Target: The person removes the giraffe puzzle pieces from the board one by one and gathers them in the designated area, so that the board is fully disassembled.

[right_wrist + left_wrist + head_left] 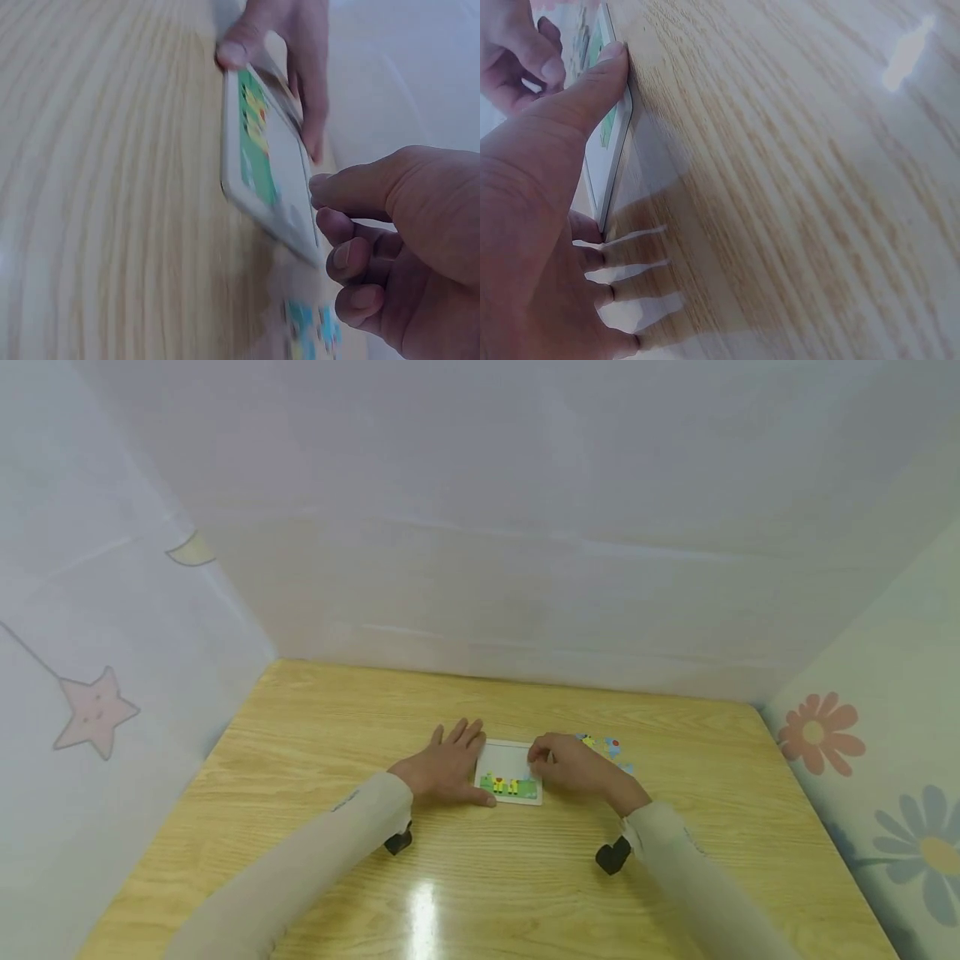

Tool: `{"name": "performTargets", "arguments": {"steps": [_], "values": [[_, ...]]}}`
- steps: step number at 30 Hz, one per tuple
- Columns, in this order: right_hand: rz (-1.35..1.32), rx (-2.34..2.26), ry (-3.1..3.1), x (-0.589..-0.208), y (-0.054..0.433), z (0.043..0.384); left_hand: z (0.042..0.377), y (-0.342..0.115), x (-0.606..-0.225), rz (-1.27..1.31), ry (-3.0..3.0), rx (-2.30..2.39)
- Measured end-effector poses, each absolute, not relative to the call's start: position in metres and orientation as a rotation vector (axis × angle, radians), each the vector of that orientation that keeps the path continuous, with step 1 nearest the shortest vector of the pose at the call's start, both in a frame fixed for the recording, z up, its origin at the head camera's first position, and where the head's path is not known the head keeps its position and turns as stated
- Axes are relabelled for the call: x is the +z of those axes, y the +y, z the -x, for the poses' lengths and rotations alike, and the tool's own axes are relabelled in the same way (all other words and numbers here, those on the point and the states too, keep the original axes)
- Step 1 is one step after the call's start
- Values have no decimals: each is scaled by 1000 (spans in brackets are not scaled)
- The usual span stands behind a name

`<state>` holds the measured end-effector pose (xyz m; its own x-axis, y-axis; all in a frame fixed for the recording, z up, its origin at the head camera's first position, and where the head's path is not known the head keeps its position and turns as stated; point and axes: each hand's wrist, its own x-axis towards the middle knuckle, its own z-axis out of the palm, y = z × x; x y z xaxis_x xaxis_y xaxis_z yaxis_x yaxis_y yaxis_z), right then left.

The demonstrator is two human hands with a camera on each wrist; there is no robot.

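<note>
A white-framed picture puzzle tray (501, 746) lies on the table, with fitted pieces (510, 787) along its near side showing a green strip with yellow figures. The rest of its bed is pale and bare. My left hand (448, 768) spreads along the tray's left side, fingers fairly straight, the thumb (613, 51) resting on the near rim. Over the tray's right side hovers my right hand (572, 762), fingers bent, with thumb and index tips close together in the right wrist view. I cannot tell whether a small piece is between them.
Several loose colourful puzzle pieces (600, 744) lie right of the tray, partly behind my right hand; some blue ones (304, 319) show in the right wrist view. The wooden table (480, 893) meets pale fabric walls (487, 568) at its back and sides.
</note>
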<state>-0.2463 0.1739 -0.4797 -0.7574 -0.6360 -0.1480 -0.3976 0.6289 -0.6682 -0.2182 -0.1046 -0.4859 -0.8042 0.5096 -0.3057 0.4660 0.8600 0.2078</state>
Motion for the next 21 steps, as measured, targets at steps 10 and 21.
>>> {"name": "performTargets", "arguments": {"steps": [10,21], "values": [[874,-760,2388,-483,116,242,219,-103,-486,-754,2677,130],[885,-701,2354,-477,101,241,222,-104,-487,-738,2669,149]]}}
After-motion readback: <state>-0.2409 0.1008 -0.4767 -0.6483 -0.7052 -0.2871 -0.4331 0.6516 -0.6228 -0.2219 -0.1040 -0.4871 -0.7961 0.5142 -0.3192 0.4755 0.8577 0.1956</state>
